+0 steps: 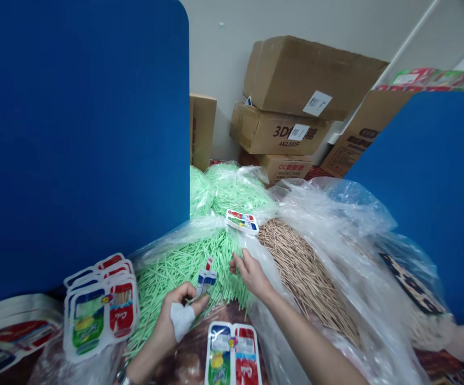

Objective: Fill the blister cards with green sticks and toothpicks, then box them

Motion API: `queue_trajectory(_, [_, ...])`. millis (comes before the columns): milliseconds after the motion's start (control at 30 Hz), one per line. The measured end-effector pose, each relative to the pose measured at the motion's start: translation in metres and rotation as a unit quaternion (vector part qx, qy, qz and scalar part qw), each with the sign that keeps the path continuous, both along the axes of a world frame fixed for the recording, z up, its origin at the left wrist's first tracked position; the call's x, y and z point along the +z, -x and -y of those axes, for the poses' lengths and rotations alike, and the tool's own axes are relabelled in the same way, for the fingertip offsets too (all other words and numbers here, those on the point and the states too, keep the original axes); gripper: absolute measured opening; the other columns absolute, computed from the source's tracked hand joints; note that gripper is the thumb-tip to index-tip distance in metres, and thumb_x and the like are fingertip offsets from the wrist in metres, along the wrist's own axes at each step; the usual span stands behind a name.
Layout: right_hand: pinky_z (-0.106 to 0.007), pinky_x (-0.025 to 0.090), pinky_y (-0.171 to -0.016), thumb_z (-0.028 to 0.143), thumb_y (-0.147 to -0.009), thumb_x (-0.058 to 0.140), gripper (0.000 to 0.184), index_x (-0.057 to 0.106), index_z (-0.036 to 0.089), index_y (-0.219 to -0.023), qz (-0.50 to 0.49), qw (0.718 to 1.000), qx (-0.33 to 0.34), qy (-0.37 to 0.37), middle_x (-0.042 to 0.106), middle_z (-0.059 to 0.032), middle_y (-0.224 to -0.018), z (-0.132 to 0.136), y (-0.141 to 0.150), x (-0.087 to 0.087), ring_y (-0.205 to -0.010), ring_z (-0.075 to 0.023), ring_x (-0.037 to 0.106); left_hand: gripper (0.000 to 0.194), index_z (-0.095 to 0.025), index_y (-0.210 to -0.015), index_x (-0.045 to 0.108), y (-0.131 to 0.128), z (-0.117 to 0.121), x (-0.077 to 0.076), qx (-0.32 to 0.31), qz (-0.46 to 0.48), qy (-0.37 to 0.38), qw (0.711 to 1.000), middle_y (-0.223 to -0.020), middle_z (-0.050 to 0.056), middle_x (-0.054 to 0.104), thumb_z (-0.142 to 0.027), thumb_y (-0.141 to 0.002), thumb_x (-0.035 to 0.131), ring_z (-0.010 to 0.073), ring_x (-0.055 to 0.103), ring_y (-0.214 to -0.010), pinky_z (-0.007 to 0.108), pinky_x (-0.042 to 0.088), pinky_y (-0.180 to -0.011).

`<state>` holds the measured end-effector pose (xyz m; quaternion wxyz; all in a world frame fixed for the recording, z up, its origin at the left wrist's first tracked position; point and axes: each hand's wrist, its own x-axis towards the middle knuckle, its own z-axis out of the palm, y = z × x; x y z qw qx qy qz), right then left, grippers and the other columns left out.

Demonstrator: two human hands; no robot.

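Note:
My left hand (174, 313), with a white wrap at the thumb base, grips a small printed pack (206, 282) in white, blue and red, held tilted. Just right of it, my right hand (251, 272) hovers at the edge of a heap of thin green sticks (176, 267). Its fingers are curled together; whatever they pinch is too small to make out. Below the hands, a two-part pack (234, 353) with green and red labels lies on the table. Another such pack (242, 222) rests on the plastic at the back of the heap.
Similar packs (99, 307) are stacked at left, beside more trays (15, 337). Brown sticks (308, 272) lie in clear plastic (336, 230) on the right. Blue partitions (79, 133) stand on both sides. Cardboard boxes (296, 80) are piled against the wall.

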<state>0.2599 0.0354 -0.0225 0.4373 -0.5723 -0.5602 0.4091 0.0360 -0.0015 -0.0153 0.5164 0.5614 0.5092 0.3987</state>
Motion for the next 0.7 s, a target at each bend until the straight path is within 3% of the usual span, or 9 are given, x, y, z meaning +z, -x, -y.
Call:
queue_trajectory(167, [-0.038,0.049,-0.071,0.048,-0.087,0.044,0.025,0.038,0.025,-0.077,0.084,0.996,-0.010,-0.026,0.068,-0.0061,-0.078,0.003,-0.008,0.002,-0.077,-0.0252,0.066,0.030,-0.020,-0.058,0.042,-0.001,-0.001,-0.002,-0.010,-0.003,-0.011,1.000,-0.055,-0.006,0.039,-0.033,-0.071,0.067,0.0111,0.035,-0.053,0.024,0.029,-0.052])
queue_trajectory(300, [-0.039,0.049,-0.076,0.048,-0.089,0.042,0.025,0.041,0.025,-0.081,0.090,0.995,-0.016,-0.032,0.068,-0.0082,-0.087,0.006,-0.012,0.004,-0.088,-0.0255,0.066,0.029,-0.020,-0.057,0.043,-0.003,0.000,0.003,-0.009,-0.008,-0.016,1.000,-0.054,-0.006,0.039,-0.030,-0.069,0.066,0.0114,0.036,-0.053,0.024,0.030,-0.051])
queue_trajectory(400, [-0.038,0.051,-0.076,0.051,-0.089,0.045,0.029,0.048,0.023,-0.089,-0.028,0.997,-0.065,-0.032,0.066,-0.0043,-0.081,0.006,-0.009,0.009,-0.079,-0.0222,0.066,0.028,-0.020,-0.057,0.042,-0.005,0.001,0.005,-0.011,-0.007,-0.016,1.000,-0.055,-0.006,0.039,-0.029,-0.068,0.066,0.0115,0.036,-0.053,0.024,0.030,-0.051])
queue_trajectory(500, [-0.037,0.052,-0.071,0.053,-0.084,0.054,0.031,0.051,0.023,-0.093,-0.234,0.963,-0.131,-0.032,0.057,0.0026,-0.072,0.006,-0.001,0.022,-0.066,-0.0171,0.061,0.026,-0.020,-0.059,0.043,-0.007,0.003,0.003,-0.017,-0.012,-0.018,1.000,-0.058,-0.005,0.042,-0.029,-0.070,0.065,0.0122,0.038,-0.054,0.024,0.031,-0.052])
queue_trajectory(600, [-0.036,0.053,-0.069,0.049,-0.080,0.062,0.031,0.052,0.024,-0.093,-0.360,0.924,-0.125,-0.026,0.051,0.0046,-0.072,0.009,0.010,0.044,-0.064,-0.0142,0.058,0.025,-0.020,-0.060,0.044,-0.008,0.005,-0.003,-0.021,-0.029,-0.027,0.999,-0.057,-0.005,0.042,-0.029,-0.073,0.064,0.0125,0.038,-0.054,0.024,0.031,-0.052])
queue_trajectory(700, [-0.037,0.053,-0.070,0.045,-0.080,0.063,0.027,0.053,0.024,-0.093,-0.398,0.912,-0.094,-0.035,0.050,0.0039,-0.074,0.017,0.021,0.070,-0.066,-0.0139,0.057,0.024,-0.020,-0.061,0.045,-0.007,0.007,-0.008,-0.024,-0.048,-0.063,0.997,-0.059,-0.004,0.044,-0.027,-0.076,0.063,0.0133,0.042,-0.056,0.024,0.032,-0.053])
